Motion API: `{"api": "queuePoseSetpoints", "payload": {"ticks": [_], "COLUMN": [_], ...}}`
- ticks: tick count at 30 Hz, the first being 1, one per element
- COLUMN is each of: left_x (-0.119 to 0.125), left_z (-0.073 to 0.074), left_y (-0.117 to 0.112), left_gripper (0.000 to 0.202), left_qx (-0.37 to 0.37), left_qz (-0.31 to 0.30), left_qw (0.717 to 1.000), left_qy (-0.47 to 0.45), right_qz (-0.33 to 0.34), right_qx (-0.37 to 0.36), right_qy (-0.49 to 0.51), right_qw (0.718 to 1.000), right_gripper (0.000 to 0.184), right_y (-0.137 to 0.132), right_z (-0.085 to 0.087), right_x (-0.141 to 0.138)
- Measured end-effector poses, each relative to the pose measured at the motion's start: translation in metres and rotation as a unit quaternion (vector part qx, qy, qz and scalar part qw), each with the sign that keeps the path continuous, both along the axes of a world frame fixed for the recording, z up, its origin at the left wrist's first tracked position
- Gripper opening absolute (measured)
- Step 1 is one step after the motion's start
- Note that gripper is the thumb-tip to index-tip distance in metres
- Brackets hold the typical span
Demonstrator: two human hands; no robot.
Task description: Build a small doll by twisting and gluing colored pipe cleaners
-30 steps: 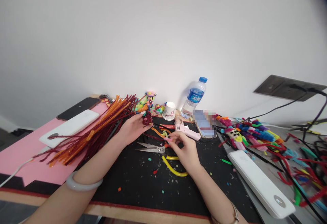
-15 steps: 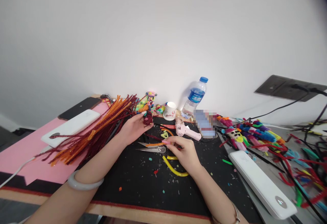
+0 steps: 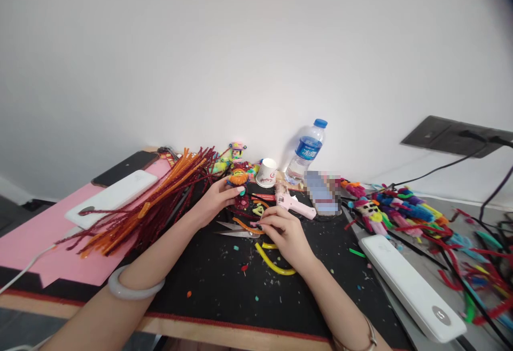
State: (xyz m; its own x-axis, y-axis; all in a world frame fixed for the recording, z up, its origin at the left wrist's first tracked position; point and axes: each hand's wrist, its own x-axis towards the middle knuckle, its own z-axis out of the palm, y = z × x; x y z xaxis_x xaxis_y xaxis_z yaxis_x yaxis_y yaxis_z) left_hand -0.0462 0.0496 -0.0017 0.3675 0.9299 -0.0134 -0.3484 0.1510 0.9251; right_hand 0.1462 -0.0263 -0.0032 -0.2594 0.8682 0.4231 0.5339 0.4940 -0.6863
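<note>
My left hand (image 3: 222, 197) is closed around a small pipe-cleaner doll (image 3: 239, 178), orange on top and dark red below, held upright above the mat. In a pinch, my right hand (image 3: 284, 230) grips a short orange pipe cleaner (image 3: 247, 226) whose free end points left toward the doll. Just under that piece lie scissors (image 3: 234, 233) with yellow handles (image 3: 276, 268), their blades apart and pointing left. Part of the scissors is hidden by my right hand. Behind the right hand rests a pink glue gun (image 3: 295, 207).
Orange and dark red pipe cleaners (image 3: 148, 207) lie bundled at the left beside a white power bank (image 3: 111, 197). A paper cup (image 3: 266, 173) and water bottle (image 3: 306, 152) stand by the wall. Finished dolls (image 3: 372, 216), cables and another white power bank (image 3: 412, 288) occupy the right. Scraps dot the black mat (image 3: 224, 308).
My left hand has turned the doll upright, so its orange upper part now shows. The orange pipe cleaner in my right hand now slants upward to the left.
</note>
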Motion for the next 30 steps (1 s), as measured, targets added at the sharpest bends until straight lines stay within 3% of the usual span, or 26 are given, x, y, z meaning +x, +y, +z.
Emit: {"api": "queuePoseSetpoints", "payload": {"ticks": [5,10,16,21,26,30], "left_x": [0.0,-0.005,-0.009,-0.008,-0.008,-0.009], "left_z": [0.002,0.001,0.005,0.007,0.005,0.005], "left_y": [-0.001,0.005,0.006,0.006,0.007,0.007], "left_gripper": [0.041,0.028,0.014,0.013,0.013,0.014], "left_qx": [0.01,-0.016,-0.057,-0.057,-0.064,-0.064], "left_qz": [0.0,0.052,0.072,0.072,0.076,0.077], "left_qw": [1.0,0.996,0.987,0.986,0.985,0.984], "left_qy": [0.009,-0.075,-0.134,-0.142,-0.138,-0.147], "right_qz": [-0.114,-0.06,-0.109,-0.14,-0.143,-0.136], "right_qx": [-0.015,-0.078,-0.043,-0.009,0.003,0.012], "right_qy": [-0.006,-0.053,-0.226,-0.352,-0.409,-0.421], "right_qw": [0.993,0.994,0.967,0.925,0.901,0.897], "right_gripper": [0.015,0.015,0.015,0.017,0.016,0.016], "right_y": [0.001,0.0,-0.006,-0.022,-0.029,-0.034], "right_z": [-0.002,0.003,0.01,-0.005,-0.012,-0.009], "right_x": [0.005,0.008,0.021,0.019,0.021,0.045]}}
